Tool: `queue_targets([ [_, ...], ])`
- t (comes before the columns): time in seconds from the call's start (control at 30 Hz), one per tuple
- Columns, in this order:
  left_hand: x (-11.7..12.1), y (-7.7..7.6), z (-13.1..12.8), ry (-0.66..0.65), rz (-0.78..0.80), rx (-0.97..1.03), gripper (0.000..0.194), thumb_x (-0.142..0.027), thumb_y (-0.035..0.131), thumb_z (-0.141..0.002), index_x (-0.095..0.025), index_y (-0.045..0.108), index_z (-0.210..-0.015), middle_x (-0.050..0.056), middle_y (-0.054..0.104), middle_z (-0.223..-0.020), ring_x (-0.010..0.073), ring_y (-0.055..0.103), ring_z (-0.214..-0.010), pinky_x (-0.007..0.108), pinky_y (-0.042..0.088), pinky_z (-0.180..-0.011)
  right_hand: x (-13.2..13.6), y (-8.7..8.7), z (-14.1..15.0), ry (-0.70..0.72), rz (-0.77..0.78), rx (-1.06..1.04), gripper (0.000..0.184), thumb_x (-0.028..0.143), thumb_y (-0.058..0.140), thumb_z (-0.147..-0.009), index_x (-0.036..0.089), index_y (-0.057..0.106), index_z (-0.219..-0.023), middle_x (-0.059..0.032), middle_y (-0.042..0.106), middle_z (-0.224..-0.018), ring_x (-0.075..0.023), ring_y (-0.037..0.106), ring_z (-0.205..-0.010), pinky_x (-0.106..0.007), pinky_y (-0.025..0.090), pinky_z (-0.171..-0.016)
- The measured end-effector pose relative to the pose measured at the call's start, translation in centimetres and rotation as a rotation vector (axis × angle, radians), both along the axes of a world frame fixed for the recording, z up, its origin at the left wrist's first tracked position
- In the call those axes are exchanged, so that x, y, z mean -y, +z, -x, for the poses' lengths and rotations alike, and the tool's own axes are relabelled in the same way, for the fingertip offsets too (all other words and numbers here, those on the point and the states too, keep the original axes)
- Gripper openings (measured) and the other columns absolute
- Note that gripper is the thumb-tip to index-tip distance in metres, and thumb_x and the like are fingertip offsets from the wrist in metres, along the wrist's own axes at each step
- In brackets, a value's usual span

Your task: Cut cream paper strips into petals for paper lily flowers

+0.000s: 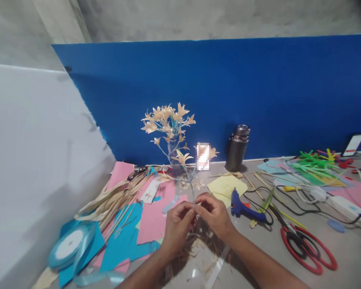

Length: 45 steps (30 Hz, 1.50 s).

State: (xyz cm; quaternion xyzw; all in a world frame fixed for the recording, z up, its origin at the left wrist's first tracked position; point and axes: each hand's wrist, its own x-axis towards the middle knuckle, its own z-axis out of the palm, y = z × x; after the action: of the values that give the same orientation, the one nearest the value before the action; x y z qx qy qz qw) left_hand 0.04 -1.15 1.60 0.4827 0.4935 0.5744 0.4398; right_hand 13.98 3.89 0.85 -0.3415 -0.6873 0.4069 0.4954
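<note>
My left hand and my right hand meet at the middle of the table, fingers pinched on the light-blue wrapped stem of a craft flower branch. The branch stands upright and forks above my fingers, with pale peach blooms on its arms. Behind it, a fuller bunch of the same pale flowers rises from a see-through vase. Part of the branch is covered by a blurred square. The stem's lower end is hidden by my hands.
On the right lie a blue glue gun, red-handled scissors, cables and green pipe cleaners. A dark flask stands at the back. To the left are a ribbon roll, dried husks and pink paper.
</note>
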Motion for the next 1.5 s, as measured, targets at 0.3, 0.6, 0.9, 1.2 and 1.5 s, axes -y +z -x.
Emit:
queue_targets([
  [0.3, 0.0, -0.6, -0.2, -0.044, -0.006, -0.008, 0.020, -0.034, 0.067, -0.081, -0.014, 0.070, -0.082, 0.000, 0.059, -0.061, 0.0108, 0.051, -0.054, 0.022, 0.041, -0.054, 0.0, 0.2, 0.2, 0.026, 0.092, -0.078, 0.017, 0.033, 0.067, -0.080, 0.017, 0.067, -0.077, -0.0029, 0.065, -0.076, -0.0165, 0.059, -0.071, -0.026, 0.047, -0.064],
  [0.6, -0.8, -1.9, 0.1, -0.022, 0.085, 0.123, 0.029, -0.045, 0.067, -0.081, -0.017, 0.062, -0.085, -0.004, 0.054, -0.059, 0.0086, 0.049, -0.048, 0.019, 0.037, -0.046, -1.8, 0.3, -0.4, -0.061, 0.272, -0.206, 0.029, 0.046, 0.066, -0.082, 0.018, 0.058, -0.076, 0.0037, 0.056, -0.055, -0.0101, 0.045, -0.046, -0.021, 0.034, -0.045],
  [0.9, -0.6, -0.8, -0.1, -0.064, 0.098, 0.048, 0.030, -0.044, 0.064, -0.080, -0.015, 0.068, -0.085, 0.002, 0.065, -0.058, 0.0083, 0.051, -0.043, 0.019, 0.037, -0.044, -2.7, -0.6, -0.7, -0.149, 0.128, -0.102, 0.028, 0.047, 0.059, -0.088, 0.020, 0.061, -0.084, -0.0019, 0.066, -0.071, -0.0164, 0.061, -0.060, -0.026, 0.048, -0.056],
  [1.2, -0.2, -1.1, -0.1, -0.029, 0.047, -0.015, 0.020, -0.034, 0.072, -0.074, -0.014, 0.069, -0.074, 0.002, 0.064, -0.063, 0.0089, 0.052, -0.047, 0.020, 0.041, -0.046, -2.1, -0.2, -0.8, -0.068, 0.066, -0.015, 0.025, 0.043, 0.054, -0.091, 0.020, 0.062, -0.084, 0.0005, 0.062, -0.066, -0.0164, 0.061, -0.061, -0.025, 0.045, -0.056],
  [1.5, -0.5, -1.3, 0.3, 0.088, 0.029, 0.035, 0.040, -0.045, 0.070, -0.078, -0.018, 0.064, -0.106, 0.000, 0.059, -0.079, 0.0115, 0.055, -0.055, 0.023, 0.047, -0.046, -1.0, -0.8, -0.1, 0.036, -0.056, 0.093, 0.018, 0.030, 0.054, -0.092, 0.021, 0.063, -0.080, 0.0027, 0.060, -0.064, -0.0141, 0.058, -0.060, -0.024, 0.043, -0.062],
])
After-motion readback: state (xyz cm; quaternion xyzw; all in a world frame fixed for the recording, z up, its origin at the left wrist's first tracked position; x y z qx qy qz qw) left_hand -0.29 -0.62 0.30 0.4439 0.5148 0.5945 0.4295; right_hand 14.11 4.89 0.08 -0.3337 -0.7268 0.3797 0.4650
